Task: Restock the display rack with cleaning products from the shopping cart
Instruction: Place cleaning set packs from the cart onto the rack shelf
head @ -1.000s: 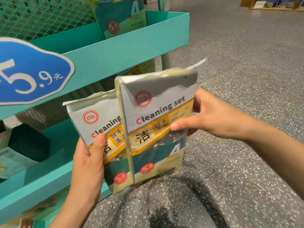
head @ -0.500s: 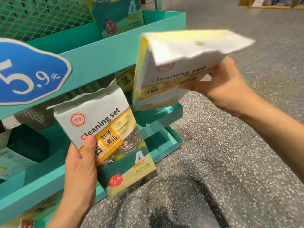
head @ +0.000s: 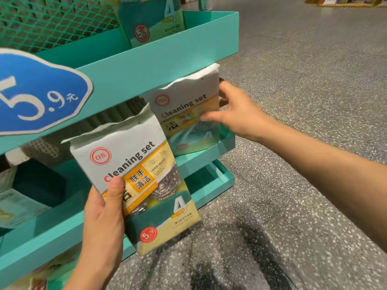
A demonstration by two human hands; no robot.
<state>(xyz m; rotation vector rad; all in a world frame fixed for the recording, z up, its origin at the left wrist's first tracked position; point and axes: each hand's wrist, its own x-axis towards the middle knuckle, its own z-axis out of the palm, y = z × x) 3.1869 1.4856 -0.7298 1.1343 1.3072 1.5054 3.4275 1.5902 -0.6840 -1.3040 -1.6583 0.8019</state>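
My right hand (head: 236,114) has its grip on a flat grey-and-yellow "Cleaning set" packet (head: 186,114), thumb across the printed front and fingers behind the right edge. The packet stands tilted in the middle tray of the teal metal display rack (head: 146,65), its foot behind the tray's front lip and its top tucked under the tray above. My left hand (head: 102,218) grasps a second identical cleaning-set packet (head: 142,185) by its lower left side, thumb on the front, holding it in the air in front of the rack.

These look light and soft: thin plastic film over steel-wool scourers and sponges, with a floppy card header. I judge the film slippery, so holding at the side, where the contents give bulk, seems safer than the limp top. Once the first stands leaning back, the second can slot in beside it.
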